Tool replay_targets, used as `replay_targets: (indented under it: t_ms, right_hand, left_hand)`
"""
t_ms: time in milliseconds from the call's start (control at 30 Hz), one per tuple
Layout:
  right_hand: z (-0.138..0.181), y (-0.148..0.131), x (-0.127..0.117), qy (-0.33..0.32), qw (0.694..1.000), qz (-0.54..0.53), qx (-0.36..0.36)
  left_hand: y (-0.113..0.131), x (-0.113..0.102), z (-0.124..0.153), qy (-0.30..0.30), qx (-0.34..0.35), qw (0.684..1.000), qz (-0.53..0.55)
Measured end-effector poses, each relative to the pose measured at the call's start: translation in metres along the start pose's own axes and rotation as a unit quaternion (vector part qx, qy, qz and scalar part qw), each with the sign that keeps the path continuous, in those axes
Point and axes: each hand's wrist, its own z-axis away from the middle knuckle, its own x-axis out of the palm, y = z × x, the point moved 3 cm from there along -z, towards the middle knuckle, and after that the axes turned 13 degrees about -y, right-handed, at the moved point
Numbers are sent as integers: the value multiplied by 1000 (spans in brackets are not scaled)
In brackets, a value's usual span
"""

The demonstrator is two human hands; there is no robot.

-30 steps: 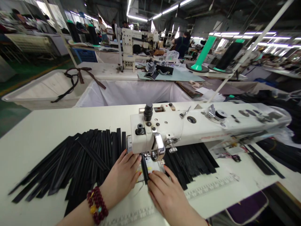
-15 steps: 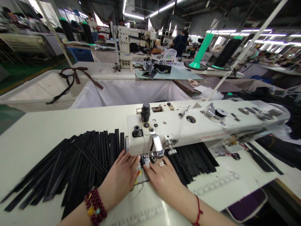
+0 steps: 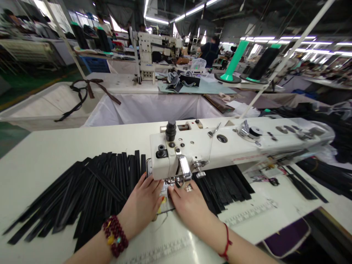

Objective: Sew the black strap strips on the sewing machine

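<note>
A white sewing machine [image 3: 220, 143] lies across the table, its head above both my hands. My left hand [image 3: 143, 200] is left of the needle area, fingers stretched forward and lying flat beside the machine head; some fingertips are partly hidden under it. Right of the presser foot, my right hand [image 3: 192, 203] has thumb and fingers closed at the edge of a narrow black strip [image 3: 168, 193], mostly hidden by fingers and machine. Many black strips [image 3: 101, 183] lie fanned out left of my left hand. More black strips [image 3: 225, 187] lie under the machine arm.
Ruler markings [image 3: 247, 212] run along the white table [image 3: 68, 139]. Scissors [image 3: 272, 181] lie under the arm's right end. Beyond the table are a white-lined bin [image 3: 137, 108], another sewing machine [image 3: 147, 55] and thread cones [image 3: 237, 60]. A person [image 3: 210, 51] stands farther back.
Both hands stay at the needle area with only slight movement. The black strip at the needle shows less beside my right fingers. The view has shifted a little.
</note>
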Motion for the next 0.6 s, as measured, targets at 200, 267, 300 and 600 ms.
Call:
replay_targets:
  t_ms: [200, 267, 300, 600]
  right_hand:
    - [40, -1, -12, 62, 994, -91, 23]
    - [54, 0, -18, 82, 990, -109, 26]
    - [60, 2, -21, 92, 989, -113, 27]
    - [85, 4, -18, 191, 976, -97, 27]
  left_hand:
    - [0, 1, -1, -25, -17, 999, -11]
    - [0, 0, -1, -32, -18, 999, -13]
    - [0, -1, -1, -34, -18, 999, -13]
    - [-8, 9, 4, 53, 38, 997, -44]
